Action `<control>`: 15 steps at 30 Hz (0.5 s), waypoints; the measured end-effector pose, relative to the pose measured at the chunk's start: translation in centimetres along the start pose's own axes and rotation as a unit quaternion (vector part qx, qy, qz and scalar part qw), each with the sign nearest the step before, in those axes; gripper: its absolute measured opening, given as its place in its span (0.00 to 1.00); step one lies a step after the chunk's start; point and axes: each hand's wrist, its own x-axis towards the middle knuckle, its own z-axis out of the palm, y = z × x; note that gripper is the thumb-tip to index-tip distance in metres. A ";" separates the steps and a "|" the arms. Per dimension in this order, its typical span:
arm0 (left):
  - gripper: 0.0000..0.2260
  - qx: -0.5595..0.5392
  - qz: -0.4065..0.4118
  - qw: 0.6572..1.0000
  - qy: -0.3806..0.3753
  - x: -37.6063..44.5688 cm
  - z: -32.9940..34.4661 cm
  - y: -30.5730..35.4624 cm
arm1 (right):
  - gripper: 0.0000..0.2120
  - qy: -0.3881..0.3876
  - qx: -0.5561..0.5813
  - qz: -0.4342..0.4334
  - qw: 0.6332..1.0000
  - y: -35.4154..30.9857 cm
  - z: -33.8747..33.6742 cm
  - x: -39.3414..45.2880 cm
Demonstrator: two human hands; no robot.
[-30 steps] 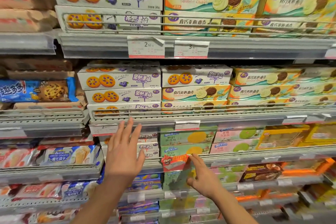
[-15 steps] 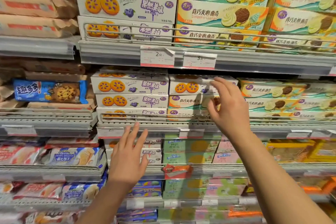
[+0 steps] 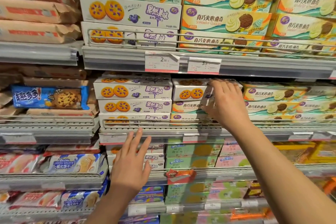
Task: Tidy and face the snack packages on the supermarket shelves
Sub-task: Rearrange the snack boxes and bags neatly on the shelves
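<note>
A white blueberry-cookie box atop a middle-shelf stack is gripped by the right hand, while the left hand is held open before the lower shelf.

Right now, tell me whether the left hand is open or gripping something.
Open. The left hand has its fingers straight and spread before the grey metal shelf edge, curled round nothing.
</note>
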 end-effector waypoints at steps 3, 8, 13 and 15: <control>0.34 0.002 -0.002 1.000 0.004 0.0 0.0 0.2 | 0.28 0.005 -0.032 -0.011 0.999 0.0 -0.4 0.9; 0.34 0.005 0.000 1.000 0.007 0.2 0.0 0.0 | 0.24 0.015 -0.071 -0.085 0.994 1.0 -2.1 1.0; 0.32 0.015 0.010 0.999 -0.028 0.4 -2.0 0.2 | 0.23 0.033 -0.035 -0.123 0.991 2.4 -4.1 -0.8; 0.29 -0.017 0.007 0.998 -0.055 0.8 -4.0 0.4 | 0.25 0.044 -0.024 -0.126 0.991 2.7 -5.3 -1.5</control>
